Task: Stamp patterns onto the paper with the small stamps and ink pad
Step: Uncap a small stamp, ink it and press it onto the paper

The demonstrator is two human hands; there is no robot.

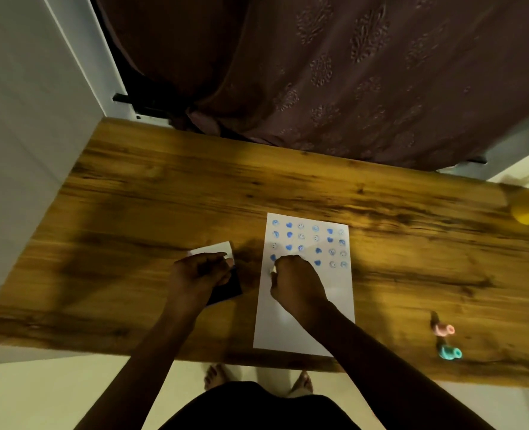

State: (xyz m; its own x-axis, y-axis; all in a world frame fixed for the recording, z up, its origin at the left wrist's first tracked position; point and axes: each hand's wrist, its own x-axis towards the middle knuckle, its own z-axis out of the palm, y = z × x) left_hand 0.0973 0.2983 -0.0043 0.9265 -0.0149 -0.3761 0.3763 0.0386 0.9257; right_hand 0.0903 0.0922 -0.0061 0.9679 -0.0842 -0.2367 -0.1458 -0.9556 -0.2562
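- Two bare hands work over a wood-grain table [164,187].
- The right hand [297,282] is curled shut, fingers bunched on a small white stamp [273,270] pressed on the white sheet of paper [306,330], at the left of the blue rows of stamped hearts and faces [309,240].
- The left hand [199,271] rests well left of the sheet, fingers curled on a dark ink pad [227,291] with its white lid [213,249] open.
- A pink stamp [443,329] and a teal stamp [449,352] lie well apart to the right.
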